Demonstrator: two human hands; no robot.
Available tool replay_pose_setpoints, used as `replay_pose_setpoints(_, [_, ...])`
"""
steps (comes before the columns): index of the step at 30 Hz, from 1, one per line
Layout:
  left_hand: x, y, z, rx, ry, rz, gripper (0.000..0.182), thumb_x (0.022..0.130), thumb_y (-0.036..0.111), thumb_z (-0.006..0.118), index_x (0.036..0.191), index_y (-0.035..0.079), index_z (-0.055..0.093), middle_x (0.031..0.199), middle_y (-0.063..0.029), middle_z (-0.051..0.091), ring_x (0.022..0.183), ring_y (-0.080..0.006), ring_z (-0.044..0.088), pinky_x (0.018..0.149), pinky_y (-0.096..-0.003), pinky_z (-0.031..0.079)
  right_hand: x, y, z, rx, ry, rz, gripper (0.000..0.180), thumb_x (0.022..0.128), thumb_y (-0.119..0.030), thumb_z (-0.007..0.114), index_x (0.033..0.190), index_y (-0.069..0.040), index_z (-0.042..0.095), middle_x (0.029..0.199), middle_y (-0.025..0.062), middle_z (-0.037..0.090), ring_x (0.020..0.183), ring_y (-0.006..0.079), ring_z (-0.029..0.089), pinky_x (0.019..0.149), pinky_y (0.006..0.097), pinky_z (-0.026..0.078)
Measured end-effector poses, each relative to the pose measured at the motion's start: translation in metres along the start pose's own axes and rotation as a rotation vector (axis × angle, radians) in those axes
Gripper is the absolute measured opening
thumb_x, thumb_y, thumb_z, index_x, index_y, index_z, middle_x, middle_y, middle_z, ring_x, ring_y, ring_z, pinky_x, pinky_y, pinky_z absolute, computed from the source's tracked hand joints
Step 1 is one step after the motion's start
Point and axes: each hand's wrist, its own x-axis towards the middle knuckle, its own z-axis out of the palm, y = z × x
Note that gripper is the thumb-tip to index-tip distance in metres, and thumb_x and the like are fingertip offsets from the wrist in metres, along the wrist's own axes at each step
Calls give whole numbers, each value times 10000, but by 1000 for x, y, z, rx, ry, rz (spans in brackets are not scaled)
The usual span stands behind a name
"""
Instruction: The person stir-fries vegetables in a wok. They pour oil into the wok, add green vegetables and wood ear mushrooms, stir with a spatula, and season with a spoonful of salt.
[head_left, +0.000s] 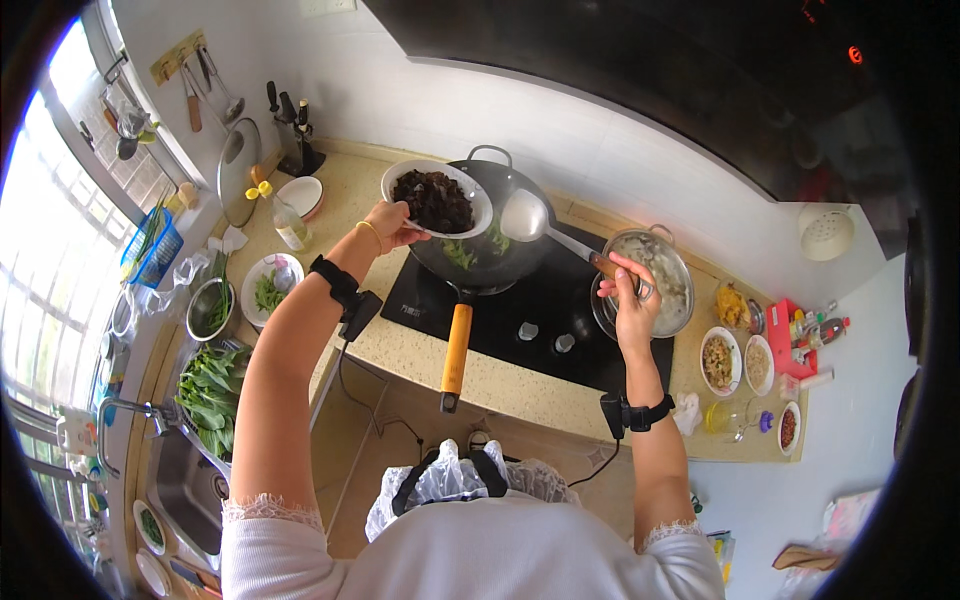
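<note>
My left hand (397, 225) grips the near rim of a white plate (390, 184), held over the left side of a dark wok (525, 259). Dark brown pieces of food, perhaps wood ear fungus (435, 202), are heaped on the plate. In my right hand (636, 296) is the wooden handle of a metal wok spatula (525, 215); its head hangs above the wok. Below it, green leafy vegetables (459, 255) lie in the wok, partly hidden by the plate. The wok's wooden handle (458, 349) points toward me.
On the black cooktop (525, 330), a metal pot (679, 322) with pale contents stands at the right. Bowls of food (720, 360) and bottles line the right counter. A glass oil bottle (289, 221), a plate of greens (255, 311) and a knife block (300, 154) are at the left.
</note>
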Motion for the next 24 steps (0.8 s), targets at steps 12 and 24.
replay_pose_setpoints(12, [18,-3,78,1558,276,662,557,826,37,480,1326,60,236,943,-236,591,817,-369,619,683,-392,515,-7,7,9,-44,-61,-117,147,873,-18,525,1007,22,570,1084,133,591,686,101,580,596,230,512])
replay_pose_setpoints(24, [8,22,26,626,227,422,565,822,23,409,1329,123,181,1079,-252,536,706,-355,643,440,-347,561,-5,-8,0,-44,-51,-177,139,883,-42,523,1000,18,568,1084,127,590,677,100,571,600,224,501])
